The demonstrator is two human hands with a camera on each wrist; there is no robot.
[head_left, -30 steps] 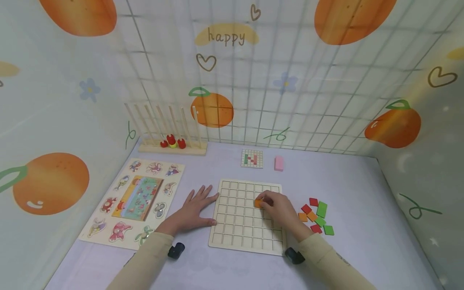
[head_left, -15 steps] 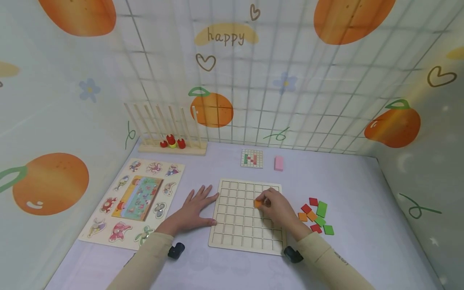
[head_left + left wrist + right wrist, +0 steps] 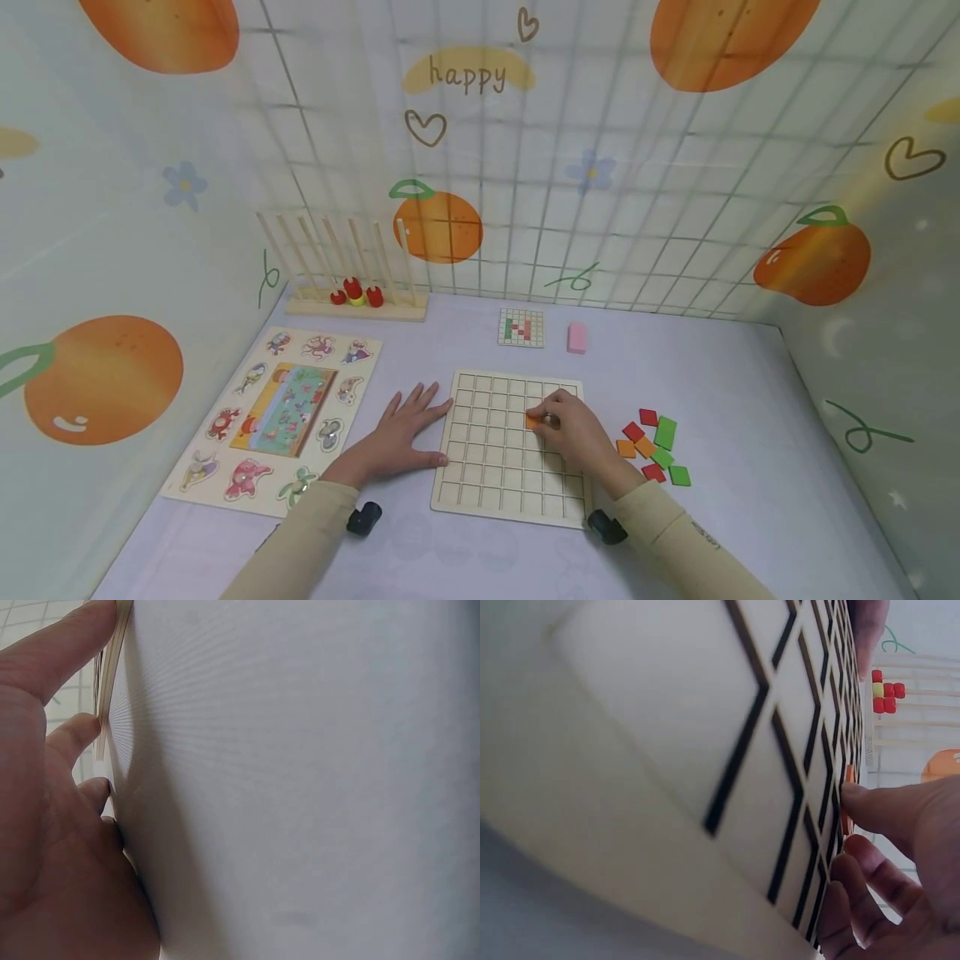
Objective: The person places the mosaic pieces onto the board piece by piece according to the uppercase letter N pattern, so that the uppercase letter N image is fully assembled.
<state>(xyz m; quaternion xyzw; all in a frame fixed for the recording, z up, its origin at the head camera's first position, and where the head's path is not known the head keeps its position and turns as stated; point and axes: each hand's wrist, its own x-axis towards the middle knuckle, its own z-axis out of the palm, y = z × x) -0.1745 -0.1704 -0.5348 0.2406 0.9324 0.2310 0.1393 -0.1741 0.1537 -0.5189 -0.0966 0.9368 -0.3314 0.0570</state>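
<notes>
A pale wooden grid board point(image 3: 491, 475) lies on the table in front of me. My right hand point(image 3: 573, 429) is above its right half and pinches an orange square tile point(image 3: 531, 422) at one of the cells. In the right wrist view the thumb lies against that orange tile point(image 3: 847, 806), its edge just at the board's surface. My left hand point(image 3: 399, 435) rests on the table with fingers spread. Its thumb and index fingertip touch the board's left edge, also visible in the left wrist view.
Loose red, orange and green tiles point(image 3: 665, 432) lie right of the board. Behind it are a small pattern card point(image 3: 521, 328) and a pink block point(image 3: 577, 338). An animal puzzle board point(image 3: 213, 482) lies at left, a peg rack point(image 3: 397, 313) with beads behind it.
The right hand's fingers have shifted slightly to the left on the orange tile, which stays at about the same cell. The left hand has not moved.
</notes>
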